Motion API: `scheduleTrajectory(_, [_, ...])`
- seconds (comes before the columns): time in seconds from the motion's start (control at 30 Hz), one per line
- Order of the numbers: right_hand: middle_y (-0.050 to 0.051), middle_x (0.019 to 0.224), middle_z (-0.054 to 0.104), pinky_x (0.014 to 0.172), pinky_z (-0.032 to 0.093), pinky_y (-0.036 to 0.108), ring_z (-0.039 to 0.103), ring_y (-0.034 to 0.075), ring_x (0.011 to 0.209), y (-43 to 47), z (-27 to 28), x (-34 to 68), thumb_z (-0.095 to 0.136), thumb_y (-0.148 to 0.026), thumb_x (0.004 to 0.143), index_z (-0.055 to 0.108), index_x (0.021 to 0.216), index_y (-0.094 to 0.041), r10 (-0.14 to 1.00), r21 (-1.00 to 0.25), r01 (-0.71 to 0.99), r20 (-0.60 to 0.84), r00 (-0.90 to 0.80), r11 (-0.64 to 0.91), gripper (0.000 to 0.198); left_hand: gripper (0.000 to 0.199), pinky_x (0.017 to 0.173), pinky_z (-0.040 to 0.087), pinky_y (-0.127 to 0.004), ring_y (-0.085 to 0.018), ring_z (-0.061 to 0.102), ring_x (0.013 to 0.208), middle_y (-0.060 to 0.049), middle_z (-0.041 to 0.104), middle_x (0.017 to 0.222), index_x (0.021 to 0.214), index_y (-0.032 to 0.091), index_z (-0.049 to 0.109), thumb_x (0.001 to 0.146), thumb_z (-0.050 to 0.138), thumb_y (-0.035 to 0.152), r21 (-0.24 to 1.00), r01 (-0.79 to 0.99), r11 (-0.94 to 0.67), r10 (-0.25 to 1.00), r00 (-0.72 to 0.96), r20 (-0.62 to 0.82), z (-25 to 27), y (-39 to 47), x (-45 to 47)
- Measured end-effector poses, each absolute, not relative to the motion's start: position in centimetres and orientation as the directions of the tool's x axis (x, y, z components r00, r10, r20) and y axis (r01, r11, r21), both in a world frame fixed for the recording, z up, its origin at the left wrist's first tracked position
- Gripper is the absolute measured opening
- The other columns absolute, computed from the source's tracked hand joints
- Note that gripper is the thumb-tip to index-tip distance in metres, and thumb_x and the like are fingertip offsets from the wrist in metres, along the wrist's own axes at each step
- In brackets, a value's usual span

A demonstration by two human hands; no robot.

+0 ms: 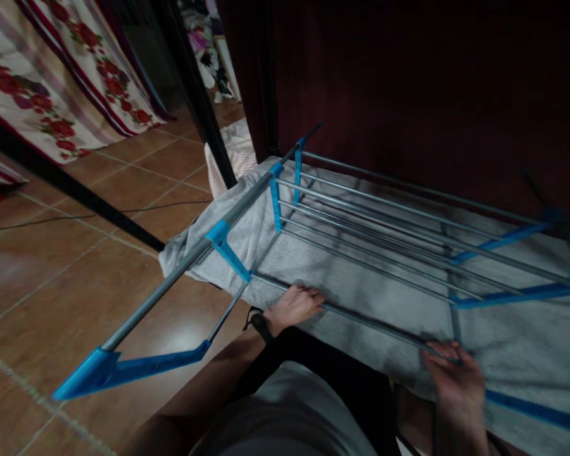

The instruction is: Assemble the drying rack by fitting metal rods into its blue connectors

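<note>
A metal shelf rack (361,214) of grey tubes and blue plastic joints lies on its side across a grey blanket. My left hand (295,308) wraps over its near tube (370,322), a little right of a blue bracket (230,254). Farther right, my right hand (456,373) has its fingers closed round the same tube, close to the end where a crossbar meets it. Long tubes run from the blue foot (95,373) at lower left up to the far joints. The right end of the rack is blurred and partly cut off by the frame.
Under the rack spreads the grey blanket (384,285), its left edge on brown floor tiles (137,285). Behind stands a dark red panel (408,82). Black poles (199,95) slant at left, a thin cable (123,210) crosses the floor, and a floral curtain (61,69) hangs beyond.
</note>
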State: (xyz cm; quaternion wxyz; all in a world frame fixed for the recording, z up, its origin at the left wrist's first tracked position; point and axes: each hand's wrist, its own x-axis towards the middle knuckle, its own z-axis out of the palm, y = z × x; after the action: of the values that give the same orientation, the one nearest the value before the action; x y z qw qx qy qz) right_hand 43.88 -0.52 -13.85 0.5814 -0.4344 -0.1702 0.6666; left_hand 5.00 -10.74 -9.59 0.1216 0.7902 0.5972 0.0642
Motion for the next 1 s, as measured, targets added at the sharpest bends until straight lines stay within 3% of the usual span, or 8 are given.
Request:
scheduleTrajectory(0.1, [-0.005,0.056,0.039,0.035,0.041,0.021,0.047,0.013,0.045,-1.4,-12.5,42.4,0.058,-0.018,0.074,0.047,0.069,-0.027,0.925,-0.688,-0.649,-0.375,-0.063,-0.324,0.016,0.034,0.085,0.043,-0.034,-0.020,0.063,0.094,-0.003,0.068,0.108,0.105,0.024,0.063,0.103,0.034,0.042,0.266,0.929,-0.256,0.964,0.266,0.000,-9.3,-11.0,5.5])
scheduleTrajectory(0.17, [-0.006,0.055,0.039,0.035,0.037,0.017,0.046,0.011,0.046,-1.6,-11.7,41.6,0.060,-0.015,0.073,0.043,0.068,-0.027,0.894,-0.571,-0.740,-0.439,-0.091,-0.355,0.021,0.031,0.083,0.045,-0.035,-0.023,0.065,0.094,-0.003,0.070,0.107,0.105,0.024,0.063,0.103,0.037,0.039,0.265,0.928,-0.263,0.962,0.271,0.006,-9.4,-11.0,5.4])
scheduleTrajectory(0.27, [-0.008,0.055,0.042,0.035,0.035,0.014,0.046,0.009,0.047,-0.9,-11.4,41.1,0.062,-0.010,0.067,0.044,0.069,-0.024,0.870,-0.520,-0.805,-0.494,0.012,-0.285,0.023,0.031,0.078,0.047,-0.035,-0.023,0.067,0.089,-0.002,0.072,0.099,0.104,0.024,0.064,0.102,0.038,0.039,0.253,0.922,-0.292,0.955,0.298,0.018,-10.1,-10.1,4.7])
scheduleTrajectory(0.37, [-0.008,0.055,0.044,0.043,0.044,0.016,0.046,0.007,0.047,-0.4,-11.8,41.3,0.061,-0.009,0.067,0.045,0.070,-0.022,0.853,-0.501,-0.847,-0.507,0.122,-0.176,0.021,0.032,0.075,0.048,-0.034,-0.023,0.068,0.085,-0.002,0.073,0.097,0.101,0.026,0.066,0.100,0.040,0.044,0.236,0.917,-0.321,0.947,0.318,0.050,-11.0,-9.2,4.3])
scheduleTrajectory(0.57, [-0.008,0.054,0.043,0.044,0.045,0.018,0.043,0.008,0.046,-1.4,-11.9,40.9,0.056,-0.011,0.072,0.048,0.071,-0.022,0.832,-0.439,-0.894,-0.527,0.173,-0.092,0.014,0.043,0.071,0.051,-0.033,-0.021,0.070,0.080,-0.004,0.074,0.096,0.097,0.025,0.067,0.101,0.031,0.046,0.195,0.902,-0.385,0.923,0.375,0.084,-11.3,-9.7,4.7])
scheduleTrajectory(0.8, [-0.006,0.058,0.050,0.050,0.050,0.021,0.050,0.010,0.051,-1.6,-11.1,40.5,0.054,-0.010,0.075,0.053,0.075,-0.022,0.822,-0.433,-0.899,-0.533,0.198,-0.065,0.012,0.042,0.072,0.053,-0.033,-0.022,0.070,0.083,-0.003,0.074,0.095,0.101,0.024,0.066,0.101,0.032,0.047,0.193,0.885,-0.424,0.899,0.387,0.203,-11.7,-9.9,4.5])
scheduleTrajectory(1.0, [-0.002,0.069,0.062,0.063,0.055,0.023,0.061,0.011,0.064,-1.7,-8.4,40.1,0.056,-0.014,0.081,0.059,0.080,-0.021,0.853,-0.566,-0.823,-0.447,0.271,-0.035,0.007,0.035,0.078,0.053,-0.032,-0.022,0.070,0.087,-0.005,0.074,0.101,0.107,0.025,0.065,0.099,0.035,0.040,0.195,0.907,-0.374,0.919,0.334,0.208,-11.8,-10.3,4.1])
